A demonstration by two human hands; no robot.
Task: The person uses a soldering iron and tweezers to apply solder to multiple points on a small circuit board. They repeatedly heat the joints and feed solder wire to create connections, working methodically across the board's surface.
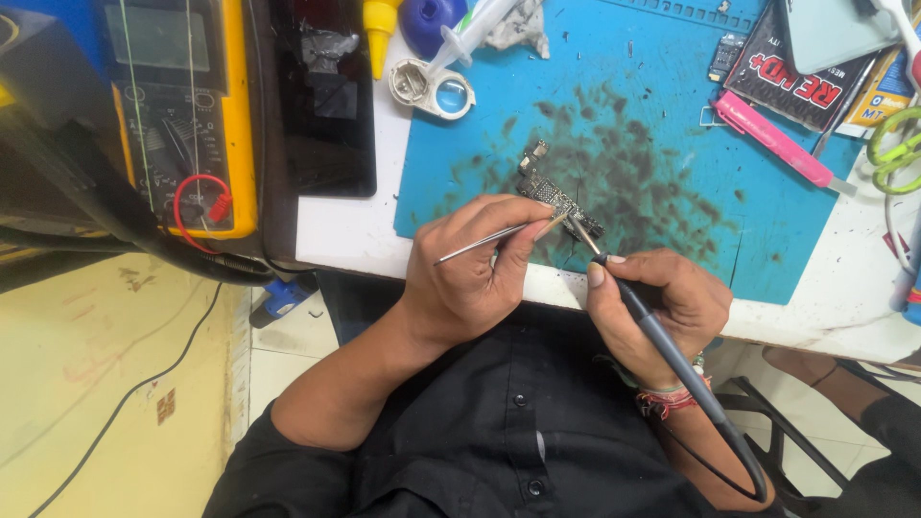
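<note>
Tip contact hard to read: tweezers [489,237] and soldering iron [662,345] both end at the near edge of the circuit board [559,197], but the left hand's fingertips cover the exact spot, so cannot tell whether either tip touches the board. Board detail too small to make out; it lies on the blue work mat [652,240], near the front edge, amid dark smudges. Left hand [470,273] is closed around the thin metal tweezers, pinched between thumb and fingers, handle end sticking out to the left. Right hand [662,307] is closed around the grey soldering iron in a pen hold, its cord running down past the wrist and a woven bracelet [667,398]. Mat's top and right parts cut off by frame; pink pen-like tool [772,139], green-handled scissors [894,149] partly cut off, dark packet [796,77] under a pale flat item. At the top: syringe [475,34], small round magnifier [434,89], dark phone screen [321,96]. Yellow multimeter [187,115] at left with a red lead, its display unreadable. Surface is a white table [345,235], edges worn. Below: pale tiled floor, yellowish wall, a loose black cable, the person's black shirt [480,441]. Someone else's foot at the lower right, mostly hidden.
</note>
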